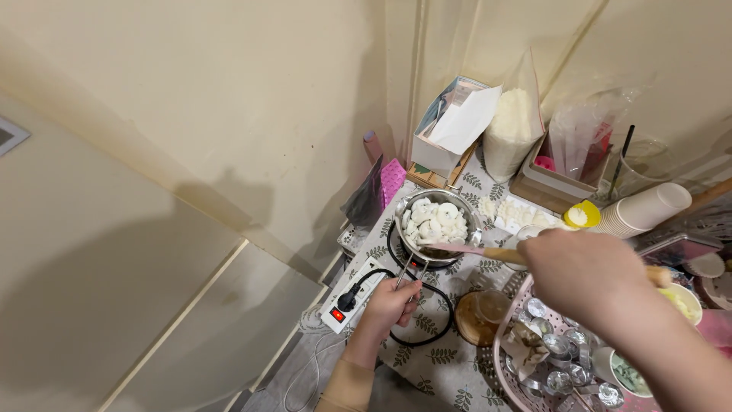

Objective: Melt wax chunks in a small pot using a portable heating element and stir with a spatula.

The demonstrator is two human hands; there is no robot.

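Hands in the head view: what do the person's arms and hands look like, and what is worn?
Both hands are bare, without gloves. The left hand comes out of a tan, close-fitting long sleeve. The right hand is large and blurred; its forearm shows no sleeve.

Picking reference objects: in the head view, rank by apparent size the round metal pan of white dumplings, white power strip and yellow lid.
1. Round metal pan of white dumplings
2. White power strip, nearer the camera, so uncertain
3. Yellow lid

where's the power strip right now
In the head view the white power strip lies at the table's left edge, just left of the left hand gripping the pan handle.
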